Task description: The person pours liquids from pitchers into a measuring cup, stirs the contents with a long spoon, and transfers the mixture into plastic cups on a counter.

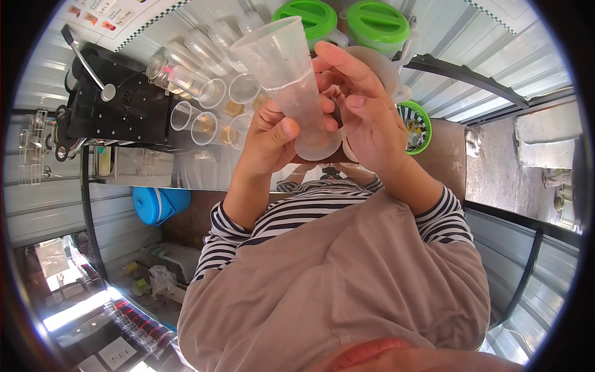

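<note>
My left hand (pixel 268 137) is wrapped round a tall translucent plastic cup (pixel 286 87), which tilts with its wide mouth up and to the left. Its narrower body runs down to a round base, and the fingertips show on its right side. Close beside the cup is my right hand (pixel 372 118), fingers apart and curled, holding nothing that I can see; whether it touches the cup I cannot tell. Behind the left hand, several clear plastic cups (pixel 204 127) stand on the counter, some with a little light brown stuff at the bottom.
Stacked clear cups (pixel 207 53) lie at the back, near two green-lidded pitchers (pixel 378 25). To the left is a black machine (pixel 118 99) with a lever (pixel 83 59). A green-rimmed basket (pixel 427 127) stands at right. Below the counter sits a blue bucket (pixel 147 206).
</note>
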Demonstrator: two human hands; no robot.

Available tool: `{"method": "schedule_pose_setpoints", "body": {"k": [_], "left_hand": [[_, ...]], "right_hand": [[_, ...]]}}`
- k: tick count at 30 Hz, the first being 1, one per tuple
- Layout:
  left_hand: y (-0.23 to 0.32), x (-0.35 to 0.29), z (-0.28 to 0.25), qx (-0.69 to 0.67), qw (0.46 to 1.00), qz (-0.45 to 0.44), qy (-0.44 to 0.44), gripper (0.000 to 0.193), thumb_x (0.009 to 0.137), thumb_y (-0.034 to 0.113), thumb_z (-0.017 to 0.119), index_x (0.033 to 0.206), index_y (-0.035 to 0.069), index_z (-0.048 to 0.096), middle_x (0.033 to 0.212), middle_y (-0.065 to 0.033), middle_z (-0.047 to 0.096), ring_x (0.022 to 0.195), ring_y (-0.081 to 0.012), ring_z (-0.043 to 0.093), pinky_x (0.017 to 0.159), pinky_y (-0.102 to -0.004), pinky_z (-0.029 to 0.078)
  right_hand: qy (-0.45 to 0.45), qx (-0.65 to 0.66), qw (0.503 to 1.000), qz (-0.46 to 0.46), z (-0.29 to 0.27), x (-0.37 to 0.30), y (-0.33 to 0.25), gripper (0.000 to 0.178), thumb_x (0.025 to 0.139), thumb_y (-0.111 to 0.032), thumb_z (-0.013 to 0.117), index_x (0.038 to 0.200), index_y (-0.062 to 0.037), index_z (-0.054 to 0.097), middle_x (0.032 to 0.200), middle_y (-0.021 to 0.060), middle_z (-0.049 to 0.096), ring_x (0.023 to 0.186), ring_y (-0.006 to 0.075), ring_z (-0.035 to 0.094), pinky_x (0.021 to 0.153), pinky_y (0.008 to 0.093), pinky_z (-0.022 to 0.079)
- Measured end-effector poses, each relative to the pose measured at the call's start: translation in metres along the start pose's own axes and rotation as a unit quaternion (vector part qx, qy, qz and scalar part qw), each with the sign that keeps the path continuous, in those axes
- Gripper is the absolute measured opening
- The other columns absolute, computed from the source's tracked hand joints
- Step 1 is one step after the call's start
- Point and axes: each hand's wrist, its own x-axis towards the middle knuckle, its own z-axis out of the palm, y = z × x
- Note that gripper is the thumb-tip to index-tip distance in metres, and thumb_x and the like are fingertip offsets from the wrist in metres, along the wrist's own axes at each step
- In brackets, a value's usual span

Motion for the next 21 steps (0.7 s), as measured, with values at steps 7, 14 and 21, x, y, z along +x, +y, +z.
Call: {"method": "schedule_pose_setpoints", "body": {"k": [7,14,21], "left_hand": [[-0.0001,0.0018,0.0023,-0.043,0.999,0.017,-0.018,0.06,0.086,0.031,0.066,0.132,0.0,0.043,0.115,-0.0125,0.059,0.099,-0.0233,0.061,0.085,-0.0354,0.051],[-0.0023,-0.0042,-0.0027,0.005,1.0,0.002,0.015,0.061,0.086,0.03,0.066,0.133,-0.001,0.041,0.115,-0.0142,0.059,0.1,-0.0232,0.061,0.085,-0.0358,0.051],[0.0029,0.002,-0.0011,0.01,1.0,0.006,0.005,0.052,0.086,0.028,0.065,0.125,-0.002,0.049,0.112,-0.0155,0.061,0.1,-0.0248,0.062,0.087,-0.0364,0.051]], "right_hand": [[-0.023,-0.278,0.947,-0.159,-0.008,0.004,-0.0021,0.05,0.079,-0.005,0.044,0.128,-0.0026,0.051,0.118,0.0092,0.054,0.098,0.0151,0.045,0.087,0.0289,0.037],[0.002,-0.56,0.773,-0.299,-0.0072,0.0057,-0.0054,0.045,0.075,-0.007,0.051,0.119,-0.0052,0.061,0.109,0.0099,0.059,0.089,0.0203,0.051,0.079,0.0294,0.038],[-0.007,-0.294,0.95,-0.108,-0.0039,-0.0023,-0.004,0.049,0.079,-0.004,0.044,0.128,-0.0057,0.053,0.122,0.0078,0.051,0.092,0.0132,0.048,0.084,0.0273,0.039]]}}
